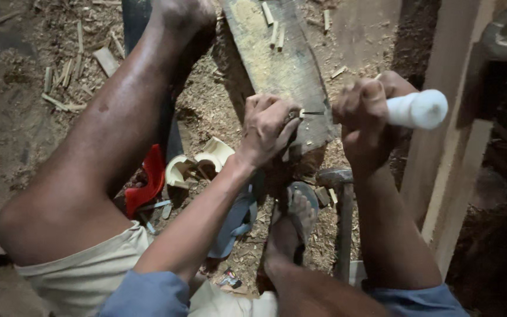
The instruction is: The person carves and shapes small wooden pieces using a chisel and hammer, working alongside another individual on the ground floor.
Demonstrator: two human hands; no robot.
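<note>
The left hand (265,126) pinches a small pale wooden peg (301,113) steady on the worn wooden plank (277,64) while the right hand (364,114) fists a white-handled thin metal tool (418,109) against it.

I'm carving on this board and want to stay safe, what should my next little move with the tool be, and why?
Probably a short, light push of the white-handled tool along the wooden board, away from the fingertips. The right hand grips the handle, its thin blade points straight at the left hand, whose fingers pinch a small piece right at the tip, so there is little margin for a slip.
</note>
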